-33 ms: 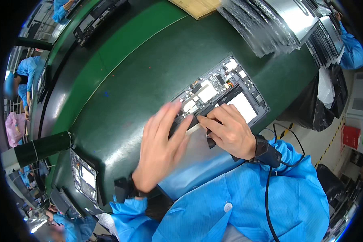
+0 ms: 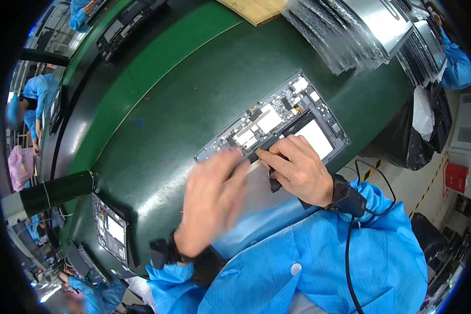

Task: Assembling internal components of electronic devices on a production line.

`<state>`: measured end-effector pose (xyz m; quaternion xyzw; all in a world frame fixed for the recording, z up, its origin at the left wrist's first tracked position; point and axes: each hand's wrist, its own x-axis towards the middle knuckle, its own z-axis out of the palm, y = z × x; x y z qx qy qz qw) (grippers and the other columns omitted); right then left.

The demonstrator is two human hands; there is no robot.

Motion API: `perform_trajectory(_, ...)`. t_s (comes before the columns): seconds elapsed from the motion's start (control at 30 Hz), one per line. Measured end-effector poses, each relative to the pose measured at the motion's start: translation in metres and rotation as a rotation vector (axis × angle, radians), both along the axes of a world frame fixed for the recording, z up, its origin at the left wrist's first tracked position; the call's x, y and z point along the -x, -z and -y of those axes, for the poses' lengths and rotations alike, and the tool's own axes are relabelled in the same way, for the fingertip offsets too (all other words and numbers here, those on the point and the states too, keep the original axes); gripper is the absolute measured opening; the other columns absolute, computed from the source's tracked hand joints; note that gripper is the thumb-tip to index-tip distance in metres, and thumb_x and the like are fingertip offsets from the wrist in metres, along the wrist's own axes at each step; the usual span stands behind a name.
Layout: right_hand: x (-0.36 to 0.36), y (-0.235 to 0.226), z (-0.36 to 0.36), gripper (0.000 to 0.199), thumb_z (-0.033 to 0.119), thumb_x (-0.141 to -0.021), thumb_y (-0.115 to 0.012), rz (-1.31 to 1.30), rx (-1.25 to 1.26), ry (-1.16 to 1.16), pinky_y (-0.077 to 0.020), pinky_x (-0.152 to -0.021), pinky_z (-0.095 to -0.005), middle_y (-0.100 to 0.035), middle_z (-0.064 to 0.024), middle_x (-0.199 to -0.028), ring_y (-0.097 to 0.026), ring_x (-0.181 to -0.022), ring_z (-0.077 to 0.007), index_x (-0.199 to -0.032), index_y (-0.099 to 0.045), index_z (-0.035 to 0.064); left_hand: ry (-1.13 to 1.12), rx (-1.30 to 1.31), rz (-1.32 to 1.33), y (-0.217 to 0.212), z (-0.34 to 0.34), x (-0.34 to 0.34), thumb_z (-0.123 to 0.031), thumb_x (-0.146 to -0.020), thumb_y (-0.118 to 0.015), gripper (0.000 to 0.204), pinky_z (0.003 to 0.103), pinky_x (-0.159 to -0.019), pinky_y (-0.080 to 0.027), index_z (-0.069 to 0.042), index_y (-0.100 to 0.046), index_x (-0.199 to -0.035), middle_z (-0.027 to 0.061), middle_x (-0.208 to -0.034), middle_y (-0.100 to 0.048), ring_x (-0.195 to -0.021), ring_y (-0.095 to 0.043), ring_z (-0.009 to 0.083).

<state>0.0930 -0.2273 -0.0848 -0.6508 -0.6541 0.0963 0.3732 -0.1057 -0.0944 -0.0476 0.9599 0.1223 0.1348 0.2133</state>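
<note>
A green workbench point(image 2: 162, 120) fills most of the frame. Right of centre lies the laptop chassis point(image 2: 327, 115), set obliquely with its interior facing up. Bagged silver panels point(image 2: 324, 39) are stacked at upper right. Below the chassis, a glossy silver-blue panel point(image 2: 251, 196) reaches toward the lower centre; its exact identity is unclear. The left hand point(image 2: 209, 196), blurred, is open over the chassis's lower-left end; contact cannot be told. The right hand point(image 2: 297, 170) is closed in a pinch at the lower edge; what it grips is hidden. The apparent battery point(image 2: 317, 138) and circuit board point(image 2: 285, 107) sit in place. The unit is judged partway: internals seated, no cover over them, handling at the lower edge unfinished. Smallest, a dark piece point(image 2: 273, 184) shows beneath the right fingers.
</note>
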Motion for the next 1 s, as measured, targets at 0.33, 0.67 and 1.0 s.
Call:
perform_trajectory(0.33,-0.071,-0.013,0.06,0.027,0.016,-0.098,-0.069,-0.215,0.279,0.425,-0.0491,-0.086,-0.0365,-0.065,-0.0158,-0.106,-0.063,-0.093,-0.0284,-0.112,-0.062,-0.0054,0.113,-0.038,-0.296,-0.017,0.077,0.019,-0.061,-0.074,-0.081,0.094,0.056,-0.116,-0.038,0.003,-0.055,-0.138,0.0323,-0.14,-0.053,-0.137,-0.047,0.0487)
perform_trajectory(0.67,-0.048,-0.022,0.015,0.061,0.006,-0.1,-0.061,-1.404,0.164,0.167,-0.052,-0.1,-0.0345,-0.066,-0.0197,-0.13,-0.067,-0.116,-0.0214,-0.154,-0.035,-0.0098,-0.119,-0.197,-0.174,-0.009,0.04,0.048,-0.01,-0.066,-0.078,0.08,0.058,-0.114,-0.039,-0.013,-0.055,-0.142,0.0283,-0.144,-0.046,-0.138,-0.045,0.0465)
perform_trajectory(1.0,0.088,0.025,-0.315,0.065,0.012,-0.093,-0.071,-1.521,0.194,0.095,-0.0522,-0.082,-0.0359,-0.069,-0.0127,-0.119,-0.066,-0.097,-0.0187,-0.151,-0.045,-0.0002,-0.813,-0.572,-0.343,0.008,-0.207,0.114,0.002,-0.083,-0.068,0.037,0.046,-0.082,-0.055,-0.013,-0.059,-0.115,0.0093,-0.108,-0.062,-0.105,-0.062,0.0333)
